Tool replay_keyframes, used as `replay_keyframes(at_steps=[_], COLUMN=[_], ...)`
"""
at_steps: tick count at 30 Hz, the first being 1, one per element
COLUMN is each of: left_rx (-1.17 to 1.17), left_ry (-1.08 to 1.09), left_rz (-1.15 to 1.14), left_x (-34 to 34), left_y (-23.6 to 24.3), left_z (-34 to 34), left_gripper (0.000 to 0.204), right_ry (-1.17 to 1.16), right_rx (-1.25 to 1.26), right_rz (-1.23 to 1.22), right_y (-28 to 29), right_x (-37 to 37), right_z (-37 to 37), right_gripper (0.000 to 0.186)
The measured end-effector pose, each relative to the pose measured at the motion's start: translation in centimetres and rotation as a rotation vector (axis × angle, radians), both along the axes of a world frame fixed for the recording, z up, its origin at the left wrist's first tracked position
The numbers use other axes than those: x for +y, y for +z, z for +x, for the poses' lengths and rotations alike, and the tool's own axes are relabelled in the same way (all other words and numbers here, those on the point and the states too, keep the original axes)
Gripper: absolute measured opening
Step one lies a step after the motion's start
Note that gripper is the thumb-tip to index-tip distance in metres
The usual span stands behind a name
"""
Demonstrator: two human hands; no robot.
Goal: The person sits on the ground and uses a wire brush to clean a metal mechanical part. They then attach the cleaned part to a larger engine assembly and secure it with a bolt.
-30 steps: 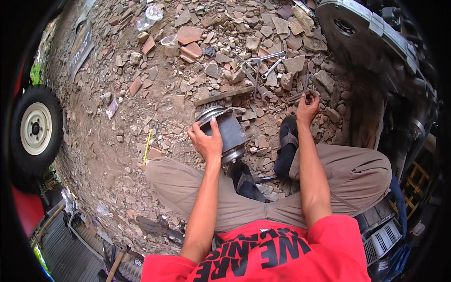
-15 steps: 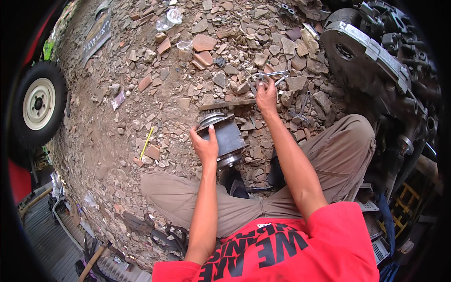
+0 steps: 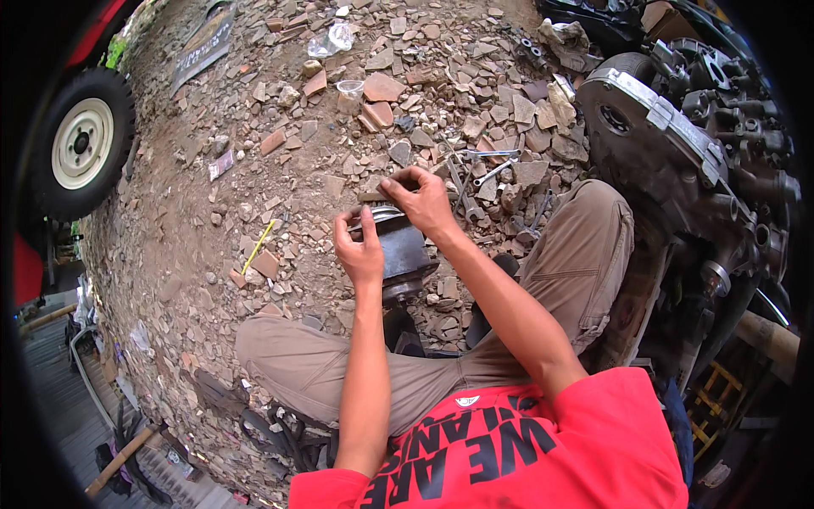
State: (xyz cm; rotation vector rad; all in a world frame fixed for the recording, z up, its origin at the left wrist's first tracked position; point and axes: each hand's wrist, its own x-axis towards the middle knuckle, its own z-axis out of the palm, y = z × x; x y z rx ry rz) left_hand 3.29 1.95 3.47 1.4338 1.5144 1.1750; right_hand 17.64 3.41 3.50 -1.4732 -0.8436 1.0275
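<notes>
My left hand point(image 3: 360, 248), fingers curled, holds the left side of a dark metal housing point(image 3: 405, 253) with round flanged ends, standing between my legs. My right hand point(image 3: 422, 202) is at the housing's upper end, fingers bent over a wooden-backed wire brush point(image 3: 370, 197); what they grip is mostly hidden. Several wrenches and other metal tools point(image 3: 489, 172) lie on the rubble to the right of that hand.
Broken tile and stone cover the dirt ground point(image 3: 195, 280). A large greasy engine point(image 3: 670, 161) stands at my right, beside my bent knee. A vehicle wheel point(image 3: 82, 144) is at far left. A yellow stick point(image 3: 258, 251), plastic cup point(image 3: 349, 95) and bag point(image 3: 331, 41) lie about.
My right hand has moved left from among the tools to the housing's upper end. My left hand stays on the housing. My right knee has risen, and the view has shifted.
</notes>
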Motion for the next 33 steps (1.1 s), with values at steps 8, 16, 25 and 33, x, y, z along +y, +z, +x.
replay_keyframes(at_steps=[8, 16, 25, 33], left_rx=[-0.602, -0.147, -0.220, -0.254], left_ry=[-0.219, -0.492, -0.479, -0.371], left_rz=[-0.287, -0.203, -0.277, -0.694], left_x=[-0.7, 0.8, 2.6, 1.6], left_y=[5.4, 9.4, 11.0, 5.3], left_z=[1.3, -0.3, -2.9, -5.0], left_gripper=[0.022, 0.025, 0.020, 0.023], right_ry=[0.287, 0.402, 0.155, 0.484], right_rx=[0.143, -0.063, -0.838, -0.752], right_rz=[-0.094, 0.075, 0.574, 0.403], right_y=[8.3, 9.4, 9.6, 3.2], right_x=[-1.2, -2.1, -1.0, -5.3], right_z=[1.5, 5.0, 0.7, -2.8], right_gripper=[0.029, 0.035, 0.013, 0.031])
